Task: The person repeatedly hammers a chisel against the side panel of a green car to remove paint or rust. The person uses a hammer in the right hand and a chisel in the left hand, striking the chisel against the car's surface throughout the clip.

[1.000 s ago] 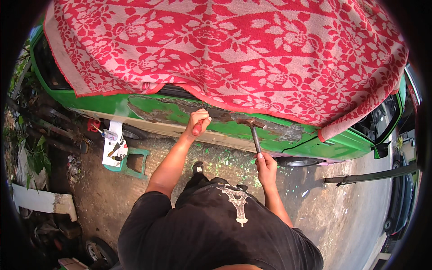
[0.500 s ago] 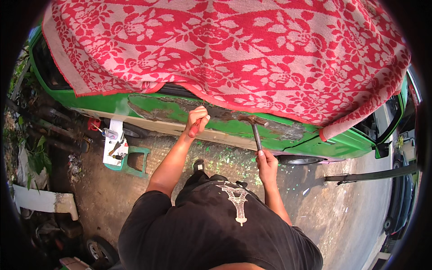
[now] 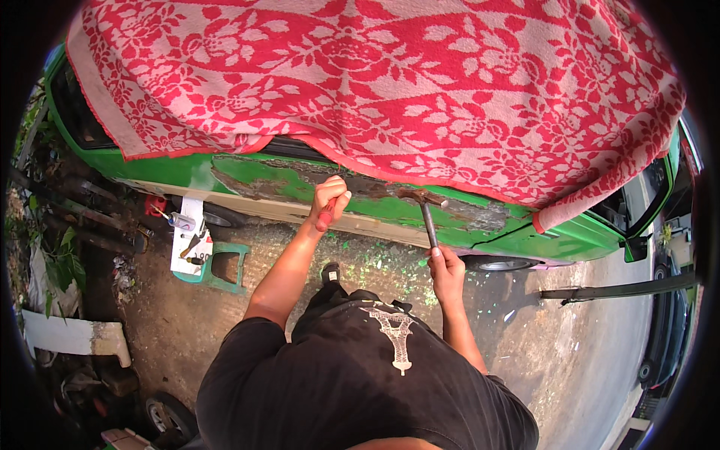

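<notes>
My left hand [image 3: 331,199] is closed round a tool with a red handle [image 3: 325,220], held at the side of a green car [image 3: 180,174]. The far end of that tool is hidden by my fist, so its kind does not show. To the right, my right hand [image 3: 448,276] grips a hammer [image 3: 430,226] low on its dark handle. The hammer's rusty head is up by the car's side, apart from my left hand. Around both tools the green paint is stripped in ragged brown and grey patches [image 3: 262,180].
A red and pink floral blanket [image 3: 450,90] drapes over the car. At left, a green plastic stool [image 3: 229,259] stands beside a white sheet [image 3: 182,251] bearing a can [image 3: 181,221] and small tools. Paint chips [image 3: 382,266] litter the ground. A dark bar [image 3: 615,291] juts in at right.
The hammer's head has turned slightly, and my right hand with it. My left hand keeps its place with the red-handled tool.
</notes>
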### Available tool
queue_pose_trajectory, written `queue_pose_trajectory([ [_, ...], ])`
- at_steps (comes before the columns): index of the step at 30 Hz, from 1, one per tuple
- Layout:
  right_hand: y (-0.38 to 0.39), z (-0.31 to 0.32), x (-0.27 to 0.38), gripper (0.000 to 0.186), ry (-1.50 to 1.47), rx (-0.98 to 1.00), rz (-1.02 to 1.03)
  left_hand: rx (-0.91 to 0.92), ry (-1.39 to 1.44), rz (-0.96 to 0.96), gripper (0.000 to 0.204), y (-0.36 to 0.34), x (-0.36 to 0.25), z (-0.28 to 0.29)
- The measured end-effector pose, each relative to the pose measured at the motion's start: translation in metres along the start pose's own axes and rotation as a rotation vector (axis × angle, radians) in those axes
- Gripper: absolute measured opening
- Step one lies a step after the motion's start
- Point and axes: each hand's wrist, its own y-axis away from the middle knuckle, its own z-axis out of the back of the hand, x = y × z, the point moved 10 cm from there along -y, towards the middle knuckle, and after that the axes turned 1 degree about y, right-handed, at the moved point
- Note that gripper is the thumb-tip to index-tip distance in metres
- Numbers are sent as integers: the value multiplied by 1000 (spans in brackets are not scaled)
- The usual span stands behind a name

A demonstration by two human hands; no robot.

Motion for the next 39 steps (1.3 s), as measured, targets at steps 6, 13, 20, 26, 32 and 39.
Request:
queue_pose_trajectory([
  [6, -1, -14, 24, 27, 91, 52, 47, -44, -33, 112, 29, -20, 5, -2],
  [13, 12, -29, 144, 30, -86, 43, 421, -44, -28, 387, 31, -30, 24, -7],
  [20, -6, -55, 134, 24, 287, -28, 596, -65, 11, 440, 33, -34, 42, -9],
  [26, 2, -24, 76, 23, 62, -43, 301, -55, 65, 452, 37, -17, 36, 0],
  [32, 6, -9, 43, 26, -146, -40, 136, -131, 88, 263, 32, 20, 27, 12],
  [39, 9, -11, 25, 27, -168, -26, 42, -170, 154, 166, 27, 9, 14, 19],
])
